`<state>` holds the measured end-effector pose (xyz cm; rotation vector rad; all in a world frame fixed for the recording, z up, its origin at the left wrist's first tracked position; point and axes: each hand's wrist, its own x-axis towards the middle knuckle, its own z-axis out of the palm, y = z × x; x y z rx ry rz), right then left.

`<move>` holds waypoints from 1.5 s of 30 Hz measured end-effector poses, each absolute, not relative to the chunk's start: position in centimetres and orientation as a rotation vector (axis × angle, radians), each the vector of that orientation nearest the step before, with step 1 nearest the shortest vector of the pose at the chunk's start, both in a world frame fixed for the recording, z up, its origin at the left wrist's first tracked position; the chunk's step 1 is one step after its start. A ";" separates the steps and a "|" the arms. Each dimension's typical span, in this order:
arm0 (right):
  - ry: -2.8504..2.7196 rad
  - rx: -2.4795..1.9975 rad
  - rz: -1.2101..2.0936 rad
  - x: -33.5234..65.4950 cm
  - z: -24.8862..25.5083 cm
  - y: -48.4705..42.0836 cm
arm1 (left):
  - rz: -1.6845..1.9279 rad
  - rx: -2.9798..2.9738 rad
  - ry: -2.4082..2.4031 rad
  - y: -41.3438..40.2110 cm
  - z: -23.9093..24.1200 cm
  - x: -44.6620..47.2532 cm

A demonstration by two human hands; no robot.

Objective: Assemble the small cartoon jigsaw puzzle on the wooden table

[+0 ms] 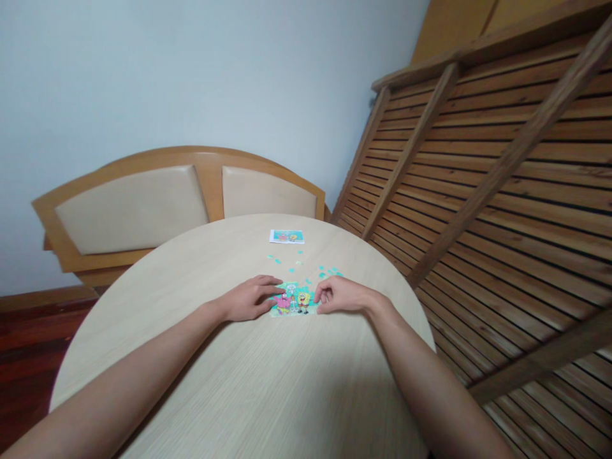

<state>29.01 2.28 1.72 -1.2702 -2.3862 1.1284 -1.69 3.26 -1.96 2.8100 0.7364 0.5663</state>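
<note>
A partly assembled jigsaw puzzle with pink, yellow and turquoise cartoon figures lies flat on the table. My left hand rests at its left side, palm down, fingers stretched out, with the tips touching the puzzle's left part. At the right edge is my right hand, its fingers curled and the thumb close to the index finger. Whatever may sit between those fingertips is too small to make out. Several loose turquoise puzzle pieces are scattered just beyond my right hand and the puzzle.
A small picture card or booklet with a similar cartoon lies farther back on the round wooden table. Behind the table stands a padded headboard. A slatted wooden frame leans at the right, close to the table's edge.
</note>
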 end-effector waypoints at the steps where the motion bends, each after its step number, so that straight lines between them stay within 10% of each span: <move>1: -2.388 -1.262 1.129 29.0 1.7 2.3 | 0.568 2.809 0.739 3.2 -1.9 -1.7; 22: -2.399 -1.175 1.075 29.0 1.7 2.3 | 0.528 2.833 0.755 3.4 -2.2 -1.8; 30: -2.038 -1.423 0.405 32.9 -0.3 5.2 | 0.529 2.830 0.739 3.4 -2.3 -1.9; 45: -2.138 -1.526 0.224 32.3 -1.9 6.1 | 0.540 2.812 0.745 3.4 -2.2 -1.9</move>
